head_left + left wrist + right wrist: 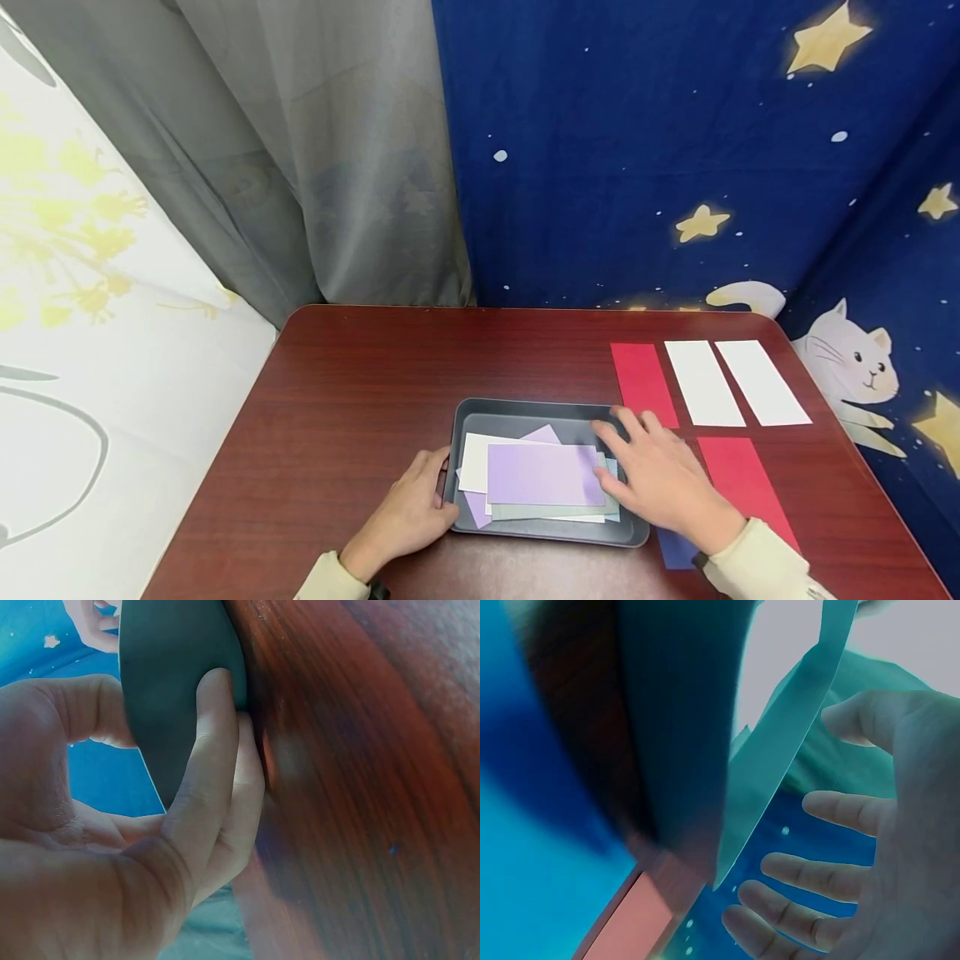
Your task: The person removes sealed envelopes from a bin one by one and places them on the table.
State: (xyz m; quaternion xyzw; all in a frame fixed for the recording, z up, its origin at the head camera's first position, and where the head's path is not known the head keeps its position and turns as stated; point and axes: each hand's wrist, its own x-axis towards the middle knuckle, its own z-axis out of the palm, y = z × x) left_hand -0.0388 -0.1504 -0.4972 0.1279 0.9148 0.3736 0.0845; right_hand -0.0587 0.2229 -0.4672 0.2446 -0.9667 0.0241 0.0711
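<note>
A dark grey tray (555,537) lies on the table with a loose pile of paper cards inside. On top sits a lavender card (543,475), overlapping a white card (472,467); pale green and light blue edges show beneath. My left hand (411,510) grips the tray's left end, and in the left wrist view its fingers (214,727) lie along the tray's dark outer wall. Over the tray's right end, my right hand (663,475) has its fingers spread, the tips near the pile's right side. The right wrist view shows nothing held in that hand (840,870).
Right of the tray on the brown table (360,375) lie a red card (643,383), a white card (703,383) and another white card (761,383). Nearer are a second red card (746,483) and a blue card (675,552), partly under my right arm. Curtains (375,167) hang behind.
</note>
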